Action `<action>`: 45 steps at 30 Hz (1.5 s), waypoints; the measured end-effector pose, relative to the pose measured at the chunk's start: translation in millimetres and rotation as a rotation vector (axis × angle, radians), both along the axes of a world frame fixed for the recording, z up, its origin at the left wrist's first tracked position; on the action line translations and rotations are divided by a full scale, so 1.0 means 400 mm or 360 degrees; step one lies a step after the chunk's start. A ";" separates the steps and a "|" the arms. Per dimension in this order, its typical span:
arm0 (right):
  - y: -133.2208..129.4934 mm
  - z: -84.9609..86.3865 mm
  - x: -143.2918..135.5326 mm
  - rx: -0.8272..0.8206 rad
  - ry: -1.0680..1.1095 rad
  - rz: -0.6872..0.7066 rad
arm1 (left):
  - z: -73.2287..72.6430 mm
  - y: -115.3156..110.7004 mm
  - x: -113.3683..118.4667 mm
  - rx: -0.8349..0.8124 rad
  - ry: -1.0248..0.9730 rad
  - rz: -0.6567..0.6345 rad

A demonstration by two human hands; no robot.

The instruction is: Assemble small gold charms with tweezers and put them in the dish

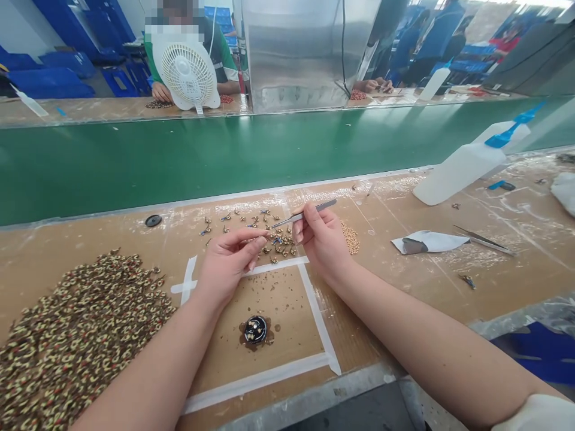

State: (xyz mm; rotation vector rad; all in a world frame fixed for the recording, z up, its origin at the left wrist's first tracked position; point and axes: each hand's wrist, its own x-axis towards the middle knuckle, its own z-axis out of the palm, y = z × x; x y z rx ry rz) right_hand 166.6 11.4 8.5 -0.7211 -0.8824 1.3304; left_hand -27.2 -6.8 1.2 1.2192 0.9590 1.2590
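Observation:
My right hand [320,234] grips a pair of metal tweezers [324,205], their tips pointing left toward my other hand. The fingers of my left hand [233,254] are pinched together close to those tips; whatever they hold is too small to make out. Beyond and under both hands lie several small dark-and-yellow pieces [282,240], spread on the table. A little heap of tan beads [350,238] sits just right of my right hand. Nearer me, inside a white-taped square, a small black dish [256,330] holds dark liquid with a few light bits, and wet stains surround it.
A large pile of yellow-and-brown pieces [90,323] covers the left side. To the right are a blue-tipped squeeze bottle [462,173], a second pair of tweezers [487,240] and a white wrapped item [429,242]. A green belt [224,155] runs behind; beyond it, a person sits behind a fan [186,69].

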 end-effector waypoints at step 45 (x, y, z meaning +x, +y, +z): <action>-0.029 0.001 0.003 0.0211 -0.0271 -0.0200 | 0.015 -0.016 0.017 0.0201 0.0143 0.0168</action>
